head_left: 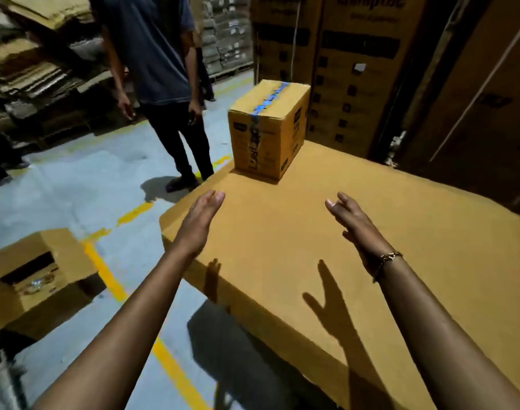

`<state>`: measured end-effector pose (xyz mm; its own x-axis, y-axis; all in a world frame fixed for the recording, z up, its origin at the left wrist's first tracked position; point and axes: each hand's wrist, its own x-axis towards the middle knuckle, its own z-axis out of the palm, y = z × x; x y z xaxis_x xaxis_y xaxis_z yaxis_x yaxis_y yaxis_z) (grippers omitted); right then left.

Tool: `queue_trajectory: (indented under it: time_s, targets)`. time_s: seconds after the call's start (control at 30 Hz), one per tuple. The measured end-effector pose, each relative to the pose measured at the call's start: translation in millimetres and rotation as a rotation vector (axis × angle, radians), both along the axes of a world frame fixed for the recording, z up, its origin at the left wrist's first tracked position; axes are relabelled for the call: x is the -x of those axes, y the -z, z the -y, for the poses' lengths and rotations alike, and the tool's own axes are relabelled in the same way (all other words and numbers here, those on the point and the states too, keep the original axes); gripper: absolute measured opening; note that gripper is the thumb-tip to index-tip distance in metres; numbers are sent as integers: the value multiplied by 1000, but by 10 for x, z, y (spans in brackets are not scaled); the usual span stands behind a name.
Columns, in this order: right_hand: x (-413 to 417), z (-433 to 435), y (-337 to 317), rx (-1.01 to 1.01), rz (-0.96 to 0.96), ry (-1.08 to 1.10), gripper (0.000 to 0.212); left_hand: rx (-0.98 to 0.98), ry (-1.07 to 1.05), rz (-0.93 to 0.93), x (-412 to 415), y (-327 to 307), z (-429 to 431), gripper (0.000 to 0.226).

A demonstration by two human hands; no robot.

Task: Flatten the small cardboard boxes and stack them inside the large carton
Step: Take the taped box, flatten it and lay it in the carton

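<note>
The small box [264, 134] stood upright in the upper middle of the frame, at the far edge of the broad cardboard-topped table [415, 232]. Its top seam was sealed with blue tape [270, 97], so by the look of it no flattening had begun on it.

Both hands hovered above the bare table, short of the box and touching nothing. The left hand [198, 223], at centre left, was wide with its fingers straight and together and the palm turned inward. The right hand [356, 226], at centre right, was likewise wide and empty, fingers slightly spread, with a bracelet [389, 257] at the wrist. The palms faced each other about a box-width apart, which suggested a reach meant to take the box by its two sides and draw it nearer.

A large carton [60, 261] sat on the floor at the lower left with its top flaps open. It was probably placed there so flattened boxes could be dropped in from the table's edge. Little was visible through the dark opening, though something pale lay inside.

A bystander [155, 54] stood at the upper left, just beyond the table corner.
</note>
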<state>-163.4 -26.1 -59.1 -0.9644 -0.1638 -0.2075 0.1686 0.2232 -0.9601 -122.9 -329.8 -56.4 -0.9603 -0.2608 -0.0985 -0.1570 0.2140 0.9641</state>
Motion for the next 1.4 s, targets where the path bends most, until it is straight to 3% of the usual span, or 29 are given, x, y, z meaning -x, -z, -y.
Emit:
queue_trajectory:
  time_s: [0.1,0.27,0.5,0.7,0.87,1.1,1.23,1.33,1.4]
  targets:
    - [267,121,39,5,17,64,111,-48,61,10,479,71,115,99]
    - [946,395,90,18,37,111,88,16,130,23,1099,237,270,82]
    - [2013,1060,-62,37,85,180,80,93,198,-19,2134,51,787,100]
    - [2884,1437,-144,-47,84,270,79,-42,177,25,3598,-74,1015,58]
    - [3352,1635,-111,-78,147,400,80,-111,283,128,4397,-12,1077,67]
    - [3834,1837,-37,-20,231,445,72,-159,416,313,4816,78,1081,55]
    - [3858,1820,27,9,241,474,92,-184,432,344,4789,36,1023,28]
    - [3643,1759,-28,19,206,477,46,-179,449,329,4681,37,923,28]
    - [3419,1615,-66,8,189,486,27,-189,473,322,4512,27,790,33]
